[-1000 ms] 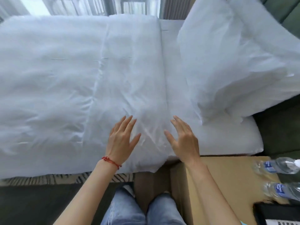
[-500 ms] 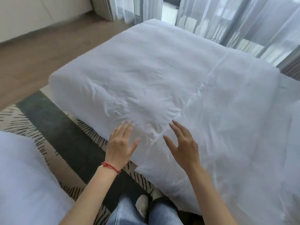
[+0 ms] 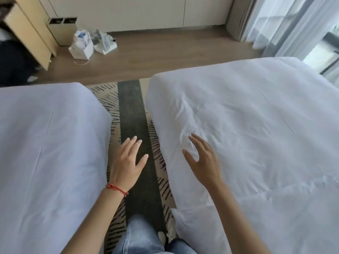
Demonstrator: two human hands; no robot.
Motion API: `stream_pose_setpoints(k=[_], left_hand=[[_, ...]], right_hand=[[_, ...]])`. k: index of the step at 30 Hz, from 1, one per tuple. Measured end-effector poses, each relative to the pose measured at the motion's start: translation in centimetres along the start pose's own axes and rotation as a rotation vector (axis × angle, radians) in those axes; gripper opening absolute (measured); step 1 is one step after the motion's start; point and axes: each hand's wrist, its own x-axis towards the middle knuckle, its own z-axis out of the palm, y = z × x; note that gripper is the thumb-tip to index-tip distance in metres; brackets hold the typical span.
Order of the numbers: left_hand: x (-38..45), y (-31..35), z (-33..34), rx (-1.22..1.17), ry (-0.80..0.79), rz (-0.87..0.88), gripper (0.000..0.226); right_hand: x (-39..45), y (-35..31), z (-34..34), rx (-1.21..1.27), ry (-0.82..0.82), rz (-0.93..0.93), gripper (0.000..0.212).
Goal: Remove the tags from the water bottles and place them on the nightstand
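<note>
Standing between two white beds, person holds both hands out, palms down, fingers spread, holding nothing. Left hand, red string bracelet on wrist, hangs over dark striped rug in aisle. Right hand hangs over rumpled duvet of right bed. Left bed smooth. Paper bags on wood floor by far wall. Water bottles, nightstand out of view.

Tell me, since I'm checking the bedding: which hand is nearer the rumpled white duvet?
Right. The right hand is over the rumpled white duvet's edge; the left hand hangs over the striped rug beside it.
</note>
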Motion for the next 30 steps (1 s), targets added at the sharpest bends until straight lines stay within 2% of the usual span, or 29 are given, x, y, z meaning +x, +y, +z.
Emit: stream_pose_setpoints(k=[6,12,20,25,30], left_hand=[[1.1,-2.1,-1.1,0.033,0.046,-0.101,0.065],[6.6,-6.8,-2.0,0.035,0.053,-0.149,0.075],[20.8,-15.2,-5.6,0.077,0.088,-0.109,0.053],[30.4,-19.7,-7.6,0.111,0.082,-0.034,0.052],[38.5,-22.8,-7.2,0.086,0.044,-0.056,0.054]], right_hand=[[4.9,-0.4,2.2,-0.03,-0.117,-0.078,0.052],[12.2,-2.4,6.2,-0.043,-0.169,-0.103,0.051],[25.9,-7.0,11.1,-0.033,-0.141,-0.056,0.051],[34.0,-9.5,12.9,-0.075,-0.109,-0.033,0.05],[42.5,-10.4,14.5,-0.124,-0.131,-0.061,0.052]])
